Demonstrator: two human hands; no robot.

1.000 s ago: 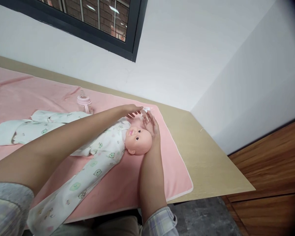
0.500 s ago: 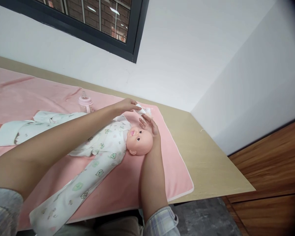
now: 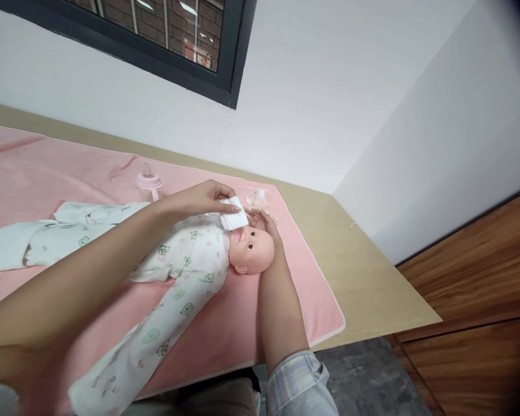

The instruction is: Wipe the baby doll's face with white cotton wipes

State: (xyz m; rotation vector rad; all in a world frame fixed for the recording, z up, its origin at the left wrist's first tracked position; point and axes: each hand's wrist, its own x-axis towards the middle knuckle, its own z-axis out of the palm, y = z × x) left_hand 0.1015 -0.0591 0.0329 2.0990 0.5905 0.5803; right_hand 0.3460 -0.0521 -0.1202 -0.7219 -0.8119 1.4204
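A baby doll (image 3: 251, 252) in a white printed sleepsuit (image 3: 179, 271) lies on a pink blanket (image 3: 294, 289), head toward the right. My left hand (image 3: 201, 197) pinches a folded white wipe (image 3: 234, 220) just above the doll's mouth. My right hand (image 3: 266, 224) rests behind the doll's head with fingers spread, cupping it.
A pink baby bottle (image 3: 148, 180) stands on the blanket beyond the doll. A crumpled clear wrapper (image 3: 256, 198) lies near the blanket's far corner. The tan tabletop (image 3: 372, 283) ends at right, with a wooden cabinet (image 3: 476, 300) beyond. White walls and a dark window frame (image 3: 229, 63) are behind.
My left hand picked up the white wipe from the blanket's far corner and brought it back to the doll's face. My right hand stayed behind the head.
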